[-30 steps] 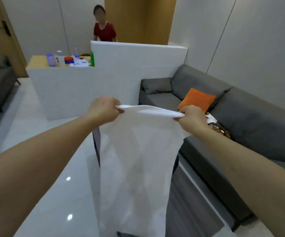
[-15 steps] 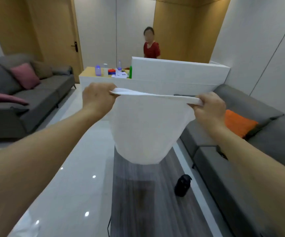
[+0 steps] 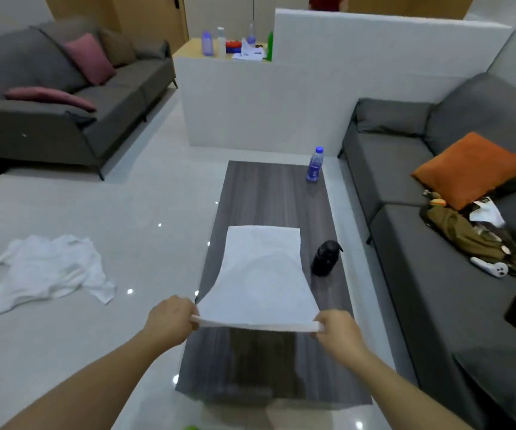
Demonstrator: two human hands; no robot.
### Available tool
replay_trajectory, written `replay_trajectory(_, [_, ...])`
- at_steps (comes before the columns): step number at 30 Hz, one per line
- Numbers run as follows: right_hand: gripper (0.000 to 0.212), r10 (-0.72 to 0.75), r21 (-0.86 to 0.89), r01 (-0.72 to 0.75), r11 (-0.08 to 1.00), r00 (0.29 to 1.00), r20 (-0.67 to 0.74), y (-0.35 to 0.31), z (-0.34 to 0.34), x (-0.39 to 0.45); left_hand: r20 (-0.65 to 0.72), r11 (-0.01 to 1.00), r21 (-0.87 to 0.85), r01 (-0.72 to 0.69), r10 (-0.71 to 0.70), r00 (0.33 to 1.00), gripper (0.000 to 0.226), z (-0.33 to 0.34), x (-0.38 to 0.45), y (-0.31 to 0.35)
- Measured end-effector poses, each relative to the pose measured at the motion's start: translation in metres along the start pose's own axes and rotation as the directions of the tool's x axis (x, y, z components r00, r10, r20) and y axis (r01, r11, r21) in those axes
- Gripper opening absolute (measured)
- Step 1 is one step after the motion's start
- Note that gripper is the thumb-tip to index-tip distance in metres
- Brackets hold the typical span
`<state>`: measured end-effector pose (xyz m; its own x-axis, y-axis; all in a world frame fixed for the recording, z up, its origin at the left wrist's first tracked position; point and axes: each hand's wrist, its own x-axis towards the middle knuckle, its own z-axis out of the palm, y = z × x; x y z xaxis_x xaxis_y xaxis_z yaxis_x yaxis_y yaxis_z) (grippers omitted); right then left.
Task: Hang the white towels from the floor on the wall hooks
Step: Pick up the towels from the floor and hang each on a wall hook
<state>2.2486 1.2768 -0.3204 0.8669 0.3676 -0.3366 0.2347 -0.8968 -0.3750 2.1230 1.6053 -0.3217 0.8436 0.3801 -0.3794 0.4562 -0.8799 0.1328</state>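
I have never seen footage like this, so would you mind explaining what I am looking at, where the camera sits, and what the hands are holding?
There is no machine here: a person wears a wide-angle camera on the head, looking forward and down, so the bare arms reaching in from below are their own. The left hand and right hand each pinch a near corner of a white towel, stretched between them, its far end lying on the dark coffee table. A black bottle and a clear water bottle stand on that table. Another white towel lies crumpled on the floor to the left. Grey sofas line both sides. No wall hooks are in view.
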Motion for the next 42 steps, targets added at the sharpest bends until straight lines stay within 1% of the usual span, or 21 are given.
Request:
replay_trajectory(2, [0.009,0.036,0.006,-0.037,0.999,0.992,0.121,0.019,0.025,-0.015,0.101,1.000,0.011,0.027,-0.028,0.995,0.010,0.035,-0.015,0.001])
replay_trajectory(3, [0.006,0.060,-0.012,-0.059,0.998,0.985,0.159,0.026,0.035,-0.020,0.143,0.999,0.020,0.032,-0.035,0.989,0.010,0.048,-0.021,0.001])
replay_trajectory(4, [0.003,0.078,-0.028,-0.074,0.997,0.979,0.189,0.031,0.043,-0.024,0.177,0.999,0.031,0.033,-0.038,0.983,0.011,0.059,-0.026,0.001])
replay_trajectory(6, [0.008,0.123,-0.039,-0.117,0.992,0.967,0.223,0.040,0.053,-0.027,0.217,0.998,0.040,0.042,-0.050,0.975,0.014,0.072,-0.028,0.001])
replay_trajectory(12, [0.014,0.192,-0.087,-0.176,0.981,0.952,0.240,0.050,0.063,0.004,0.236,0.996,-0.016,0.092,-0.085,0.968,0.020,0.082,0.003,0.003])
replay_trajectory(18, [0.015,0.230,-0.067,-0.220,0.973,0.949,0.214,0.033,0.053,0.089,0.264,0.991,-0.100,0.089,-0.059,0.963,0.019,0.060,0.080,-0.004])
replay_trajectory(20, [0.016,0.233,-0.052,-0.228,0.972,0.955,0.186,0.022,0.040,0.128,0.247,0.980,-0.170,0.103,-0.059,0.967,0.023,0.044,0.118,-0.005])
replay_trajectory(22, [0.013,0.247,-0.015,-0.247,0.969,0.963,0.108,0.010,0.023,0.171,0.188,0.960,-0.253,0.117,-0.070,0.980,0.026,0.024,0.158,-0.003])
replay_trajectory(24, [0.016,0.261,0.036,-0.261,0.965,0.965,-0.006,-0.002,0.007,0.209,0.067,0.938,-0.327,0.110,-0.093,0.993,0.022,0.006,0.195,0.001])
replay_trajectory(26, [0.026,0.267,0.112,-0.255,0.960,0.958,-0.103,-0.010,-0.003,0.236,-0.045,0.905,-0.411,0.112,-0.142,0.989,0.029,-0.006,0.224,0.005])
replay_trajectory(27, [0.029,0.271,0.147,-0.252,0.956,0.954,-0.125,-0.012,-0.005,0.245,-0.068,0.884,-0.453,0.116,-0.164,0.984,0.035,-0.009,0.235,0.007])
replay_trajectory(29, [0.029,0.272,0.163,-0.252,0.954,0.956,-0.111,-0.013,-0.002,0.254,-0.067,0.865,-0.488,0.118,-0.172,0.983,0.041,-0.006,0.250,0.008])
replay_trajectory(32, [0.025,0.315,0.149,-0.310,0.939,0.949,-0.011,0.001,0.024,0.242,0.038,0.869,-0.471,0.150,-0.150,0.988,0.033,0.021,0.249,0.003])
replay_trajectory(34, [0.026,0.365,0.131,-0.378,0.917,0.924,0.114,0.021,0.053,0.223,0.176,0.869,-0.439,0.227,-0.165,0.971,0.031,0.053,0.232,-0.004])
replay_trajectory(36, [0.031,0.427,0.134,-0.473,0.871,0.863,0.271,0.042,0.085,0.202,0.320,0.859,-0.407,0.312,-0.186,0.929,0.034,0.091,0.208,-0.012])
replay_trajectory(38, [0.033,0.472,0.130,-0.552,0.824,0.795,0.380,0.062,0.118,0.185,0.434,0.842,-0.367,0.396,-0.221,0.873,0.039,0.129,0.185,-0.018])
replay_trajectory(40, [0.033,0.509,0.115,-0.607,0.786,0.743,0.435,0.082,0.152,0.174,0.519,0.831,-0.310,0.463,-0.260,0.814,0.042,0.167,0.166,-0.024])
replay_trajectory(42, [0.029,0.542,0.139,-0.657,0.741,0.707,0.455,0.101,0.185,0.170,0.555,0.813,-0.274,0.514,-0.303,0.775,0.046,0.203,0.155,-0.025])
